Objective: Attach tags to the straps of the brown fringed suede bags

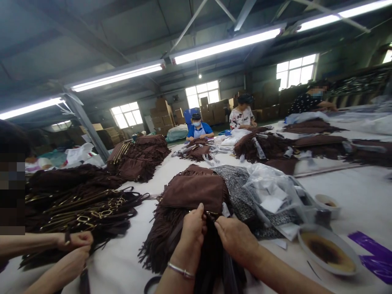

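Observation:
A brown suede-like bag (192,192) with long fringe lies in front of me on top of more fringed brown pieces. A gold-toned zipper (211,212) runs along its near edge. My left hand (193,228), with a silver bangle at the wrist, is closed on that edge, thumb uppermost. Close beside it on the right, my right hand (235,236) pinches the bag at the zipper's end. The fingertips partly cover what they grip. Dark fringe and straps hang down below both hands.
A clear plastic bag (269,188) of white tags lies on grey tweed fabric (234,183). To the right stand a bowl of brown liquid (329,249) and purple strips (372,249). A co-worker's hands (75,249) are at left, by piled bags with gold hardware (88,218).

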Tool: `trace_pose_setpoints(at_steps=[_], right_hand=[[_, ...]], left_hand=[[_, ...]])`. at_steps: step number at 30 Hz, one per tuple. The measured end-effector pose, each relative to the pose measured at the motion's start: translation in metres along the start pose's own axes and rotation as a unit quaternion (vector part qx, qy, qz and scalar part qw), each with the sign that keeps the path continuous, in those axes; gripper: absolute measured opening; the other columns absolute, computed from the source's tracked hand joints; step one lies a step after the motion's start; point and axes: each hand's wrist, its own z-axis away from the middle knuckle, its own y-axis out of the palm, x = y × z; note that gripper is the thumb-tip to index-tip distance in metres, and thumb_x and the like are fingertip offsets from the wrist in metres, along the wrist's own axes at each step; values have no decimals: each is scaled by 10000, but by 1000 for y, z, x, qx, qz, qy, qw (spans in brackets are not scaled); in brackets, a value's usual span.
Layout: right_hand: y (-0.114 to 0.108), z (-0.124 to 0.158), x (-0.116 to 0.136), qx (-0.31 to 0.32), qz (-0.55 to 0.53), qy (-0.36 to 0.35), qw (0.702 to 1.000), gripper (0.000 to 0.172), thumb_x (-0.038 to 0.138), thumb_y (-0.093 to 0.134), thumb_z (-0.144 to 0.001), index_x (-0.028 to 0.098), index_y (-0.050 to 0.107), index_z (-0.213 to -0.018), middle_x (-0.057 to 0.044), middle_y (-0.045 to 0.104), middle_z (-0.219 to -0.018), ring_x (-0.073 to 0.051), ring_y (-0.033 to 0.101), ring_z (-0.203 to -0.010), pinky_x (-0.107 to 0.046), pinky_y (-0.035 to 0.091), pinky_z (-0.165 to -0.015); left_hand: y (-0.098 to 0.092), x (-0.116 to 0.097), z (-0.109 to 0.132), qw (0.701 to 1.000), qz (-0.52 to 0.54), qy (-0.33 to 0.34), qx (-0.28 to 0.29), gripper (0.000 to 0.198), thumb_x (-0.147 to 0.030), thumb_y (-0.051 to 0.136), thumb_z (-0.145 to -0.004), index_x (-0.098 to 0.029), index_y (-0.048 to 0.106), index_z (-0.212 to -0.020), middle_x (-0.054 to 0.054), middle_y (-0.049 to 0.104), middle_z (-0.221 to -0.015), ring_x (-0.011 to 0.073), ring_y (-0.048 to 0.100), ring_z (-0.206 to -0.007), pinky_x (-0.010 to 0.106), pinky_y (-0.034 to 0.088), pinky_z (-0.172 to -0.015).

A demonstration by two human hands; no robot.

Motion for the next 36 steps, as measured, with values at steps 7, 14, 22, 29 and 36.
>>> trace_pose_setpoints(at_steps=[7,14,22,29,36], right_hand=[[-3,19,-19,-25,-67,32,997,349,286,348,-986,197,567,-729,-47,686,-721,-171,641,-683,-273,338,-617],[8,52,-19,-5,-28,-113,993,185,271,497,-901,200,627,-791,-32,714,-790,-161,649,-695,-274,326,-594],[-65,-7,-157,20,252,76,964,232,82,489,-866,157,707,-889,-127,690,-921,-228,648,-861,-292,405,-708],[-38,-36,-210,103,301,44,947,240,0,536,-778,86,750,-847,-196,696,-942,-295,626,-961,-367,414,-799],[-24,-32,-231,106,309,26,945,294,38,557,-769,141,727,-984,-166,680,-1028,-298,604,-1004,-383,399,-823]], left_hand=[[6,3,4,999,-2,17,-28,375,-453,708,-758,-167,484,-664,-54,501,-525,35,384,-387,146,261,-378],[-2,34,48,980,-21,-70,185,414,-498,768,-705,-119,633,-798,9,588,-669,84,535,-533,183,425,-475],[-18,36,48,977,25,-127,171,322,-311,815,-706,-114,671,-916,13,598,-731,79,570,-557,186,485,-525],[-18,46,39,971,44,-174,159,268,-255,805,-707,-122,655,-886,1,590,-640,89,561,-473,189,465,-461],[-25,50,32,971,33,-155,176,298,-322,811,-701,-130,662,-874,-6,589,-647,77,552,-479,178,438,-460]])
